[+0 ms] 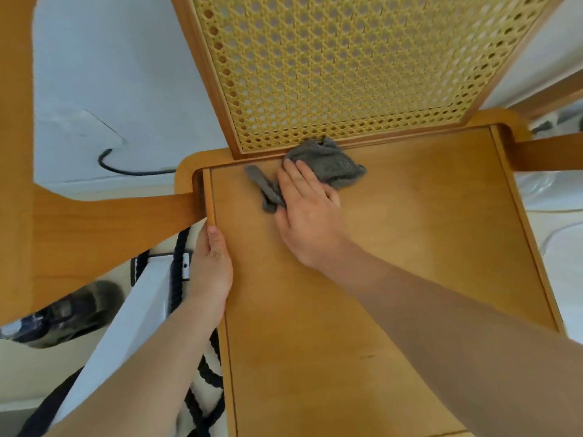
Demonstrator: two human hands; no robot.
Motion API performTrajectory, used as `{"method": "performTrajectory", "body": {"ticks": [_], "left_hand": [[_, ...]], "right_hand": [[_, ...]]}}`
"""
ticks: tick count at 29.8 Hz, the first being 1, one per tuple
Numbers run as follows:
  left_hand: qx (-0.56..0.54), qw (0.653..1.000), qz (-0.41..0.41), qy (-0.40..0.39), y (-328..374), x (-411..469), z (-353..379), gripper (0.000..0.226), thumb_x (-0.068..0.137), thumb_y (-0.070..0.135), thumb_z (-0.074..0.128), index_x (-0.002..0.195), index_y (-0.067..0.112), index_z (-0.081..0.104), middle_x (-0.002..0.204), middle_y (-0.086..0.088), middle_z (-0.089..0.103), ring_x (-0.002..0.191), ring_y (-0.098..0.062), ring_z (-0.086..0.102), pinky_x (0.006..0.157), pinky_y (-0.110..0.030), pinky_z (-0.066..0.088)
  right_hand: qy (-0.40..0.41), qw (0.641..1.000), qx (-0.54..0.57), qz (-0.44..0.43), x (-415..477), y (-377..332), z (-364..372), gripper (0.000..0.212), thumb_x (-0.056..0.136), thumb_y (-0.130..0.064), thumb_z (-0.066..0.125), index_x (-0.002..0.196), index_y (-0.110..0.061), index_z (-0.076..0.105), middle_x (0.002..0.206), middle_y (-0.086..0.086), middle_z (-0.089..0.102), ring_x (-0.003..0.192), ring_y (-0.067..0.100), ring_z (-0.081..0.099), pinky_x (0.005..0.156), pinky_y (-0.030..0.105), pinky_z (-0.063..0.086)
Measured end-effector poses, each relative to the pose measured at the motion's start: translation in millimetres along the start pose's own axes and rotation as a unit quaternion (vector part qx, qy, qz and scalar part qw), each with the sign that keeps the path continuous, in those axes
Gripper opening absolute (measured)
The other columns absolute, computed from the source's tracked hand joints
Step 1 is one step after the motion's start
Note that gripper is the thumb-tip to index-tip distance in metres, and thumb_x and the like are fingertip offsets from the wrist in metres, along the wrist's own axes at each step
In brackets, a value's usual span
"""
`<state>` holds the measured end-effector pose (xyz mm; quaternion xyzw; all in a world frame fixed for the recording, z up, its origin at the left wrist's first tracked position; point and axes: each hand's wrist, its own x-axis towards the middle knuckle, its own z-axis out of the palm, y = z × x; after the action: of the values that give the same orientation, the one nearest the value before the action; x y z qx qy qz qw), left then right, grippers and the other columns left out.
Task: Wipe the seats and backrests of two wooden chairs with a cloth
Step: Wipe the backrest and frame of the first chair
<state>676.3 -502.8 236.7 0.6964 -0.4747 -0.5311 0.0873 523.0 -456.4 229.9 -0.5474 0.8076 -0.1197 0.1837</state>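
Seat (pixel 394 263) mid-wipe, I judge: right hand (pixel 307 212), fingers together, presses cloth (pixel 331 165) at back edge; left hand (pixel 211 263) grips left edge; backrest (pixel 347 67) pending.

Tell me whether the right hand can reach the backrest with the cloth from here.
Probably yes. The right hand presses the cloth on the seat at the foot of the backrest, and nothing stands between them. The left hand holds the seat's left edge, out of the way.
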Motion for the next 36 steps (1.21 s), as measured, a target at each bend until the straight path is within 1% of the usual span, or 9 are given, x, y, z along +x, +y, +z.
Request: {"method": "performTrajectory", "body": {"ticks": [3, 7, 11, 13, 20, 22, 27, 31, 36], "left_hand": [[0.136, 0.979, 0.099, 0.117, 13, -5, 18, 0.044, 0.095, 0.017, 0.038, 0.139, 0.018, 0.039, 0.137, -0.011, 0.040, 0.125, -0.031, 0.041, 0.103, -0.047, 0.037], [0.353, 0.912, 0.192, 0.085, 12, -45, 40, 0.071, 0.084, 0.011, 0.051, 0.147, 0.024, 0.021, 0.156, -0.012, 0.008, 0.143, -0.032, 0.007, 0.115, -0.051, 0.016], [0.443, 0.844, 0.301, -0.017, 7, -62, 55, 0.080, 0.083, 0.011, 0.054, 0.149, 0.031, 0.014, 0.158, -0.004, -0.002, 0.144, -0.023, -0.004, 0.118, -0.047, 0.009], [0.435, 0.845, 0.309, -0.035, 16, -65, 66, 0.079, 0.085, 0.011, 0.054, 0.149, 0.031, 0.014, 0.158, -0.003, -0.002, 0.144, -0.022, -0.005, 0.118, -0.045, 0.009], [0.402, 0.827, 0.379, -0.102, 41, -65, 101, 0.070, 0.088, 0.016, 0.049, 0.150, 0.017, 0.016, 0.157, -0.001, 0.017, 0.143, -0.019, 0.013, 0.117, -0.037, 0.016], [0.441, 0.804, 0.384, -0.108, 41, -66, 101, 0.069, 0.089, 0.021, 0.049, 0.150, 0.019, 0.015, 0.157, 0.003, 0.014, 0.143, -0.019, 0.011, 0.117, -0.038, 0.015], [0.471, 0.783, 0.381, -0.142, 46, -74, 103, 0.064, 0.093, 0.023, 0.047, 0.150, 0.023, 0.016, 0.158, 0.004, 0.007, 0.144, -0.017, 0.004, 0.117, -0.038, 0.009], [0.383, 0.812, 0.413, -0.152, 54, -77, 120, 0.068, 0.092, 0.022, 0.049, 0.150, 0.028, 0.013, 0.158, 0.003, 0.010, 0.143, -0.019, 0.010, 0.116, -0.038, 0.018], [0.374, 0.819, 0.406, -0.157, 80, -73, 149, 0.073, 0.084, 0.035, 0.061, 0.146, 0.035, 0.022, 0.143, 0.001, 0.032, 0.127, -0.024, 0.034, 0.101, -0.038, 0.034]], "right_hand": [[-0.029, 0.998, -0.032, -0.054, -16, 73, -32, 0.059, 0.095, -0.033, 0.041, 0.151, -0.021, 0.029, 0.159, -0.002, 0.024, 0.147, 0.015, 0.017, 0.112, 0.037, 0.022], [0.056, 0.967, -0.056, 0.242, -56, 173, -76, 0.071, 0.086, -0.044, 0.032, 0.150, -0.015, 0.028, 0.159, 0.004, 0.023, 0.146, 0.021, 0.018, 0.112, 0.051, 0.022], [0.099, 0.928, -0.030, 0.359, -65, 173, -76, 0.069, 0.094, -0.031, 0.040, 0.151, -0.002, 0.017, 0.160, 0.012, 0.018, 0.147, 0.026, 0.014, 0.115, 0.052, 0.019], [0.106, 0.938, -0.027, 0.330, -54, 140, -60, 0.068, 0.093, -0.029, 0.040, 0.150, 0.001, 0.019, 0.160, 0.014, 0.020, 0.148, 0.026, 0.015, 0.113, 0.050, 0.023], [-0.050, 0.998, -0.044, -0.011, -52, 86, -38, 0.070, 0.088, -0.051, 0.032, 0.152, -0.024, 0.026, 0.161, -0.006, 0.016, 0.148, 0.011, 0.013, 0.110, 0.040, 0.025], [-0.046, 0.994, -0.102, 0.000, -54, 118, -54, 0.075, 0.083, -0.062, 0.029, 0.150, -0.031, 0.027, 0.161, -0.009, 0.018, 0.148, 0.012, 0.015, 0.107, 0.045, 0.029], [-0.030, 0.966, -0.109, 0.234, -64, 166, -85, 0.083, 0.081, -0.078, 0.026, 0.152, -0.037, 0.015, 0.163, -0.006, 0.005, 0.148, 0.020, 0.006, 0.108, 0.057, 0.022], [-0.050, 0.975, -0.030, 0.214, -50, 149, -88, 0.100, 0.071, -0.084, 0.044, 0.152, -0.033, 0.012, 0.159, 0.005, 0.018, 0.143, 0.033, 0.018, 0.108, 0.055, 0.027], [-0.130, 0.970, 0.184, 0.095, -56, 146, -111, 0.094, 0.077, -0.027, 0.078, 0.152, -0.031, 0.022, 0.144, 0.000, 0.043, 0.132, 0.018, 0.042, 0.109, 0.033, 0.036]]}}
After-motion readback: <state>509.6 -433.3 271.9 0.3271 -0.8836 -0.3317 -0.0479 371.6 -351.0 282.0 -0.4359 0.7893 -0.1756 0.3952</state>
